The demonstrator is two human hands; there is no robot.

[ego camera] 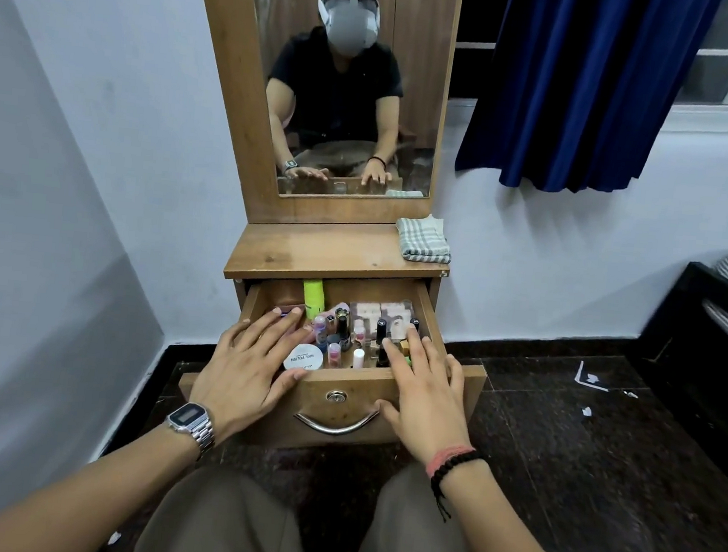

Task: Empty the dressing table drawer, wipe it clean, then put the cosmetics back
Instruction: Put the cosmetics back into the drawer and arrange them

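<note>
The wooden drawer (336,406) of the dressing table is pulled out and full of cosmetics. Inside are a lime-green tube (313,297), a round white nail polish remover tub (304,357), several small nail polish bottles (341,331) and a clear case (383,311) at the back. My left hand (251,367) lies flat over the drawer's left side with straight fingers, thumb on the front edge. My right hand (424,393) lies flat over the right side, its fingers above the bottles. Neither hand holds anything.
A folded checked cloth (423,241) lies at the right end of the tabletop (311,253) below the mirror (349,87). A blue curtain (585,88) hangs to the right. A dark bed frame (722,319) stands at far right. Paper scraps (590,380) lie on the dark floor.
</note>
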